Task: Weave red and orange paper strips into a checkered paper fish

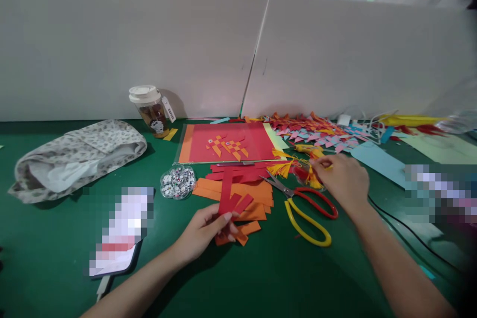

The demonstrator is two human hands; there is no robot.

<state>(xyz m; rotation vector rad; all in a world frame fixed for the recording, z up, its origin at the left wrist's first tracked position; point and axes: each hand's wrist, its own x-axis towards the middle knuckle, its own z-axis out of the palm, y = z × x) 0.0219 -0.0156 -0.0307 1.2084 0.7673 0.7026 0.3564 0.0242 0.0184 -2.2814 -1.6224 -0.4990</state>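
My left hand (214, 228) is closed around several red paper strips (225, 191), partly woven with orange ones that poke out beneath the fingers. My right hand (345, 179) is pinched at the far right, above yellow tassels (311, 177); whatever is between its fingertips is hidden. Scissors (307, 232) with one red and one yellow handle lie with blades apart between the hands. Loose orange strips (257, 190) and red strips (238, 173) are piled behind my left hand. Two woven paper fish (235, 146) with stick-on eyes lie on a red sheet (201, 131).
A round box of googly eyes (178, 182) sits left of the strips. Further left are a phone (122, 228) on a cable, a patterned cloth bag (85, 154) and a lidded drink cup (151, 112). Many folded paper fish (305, 126) crowd the back right, before a white partition (130, 39).
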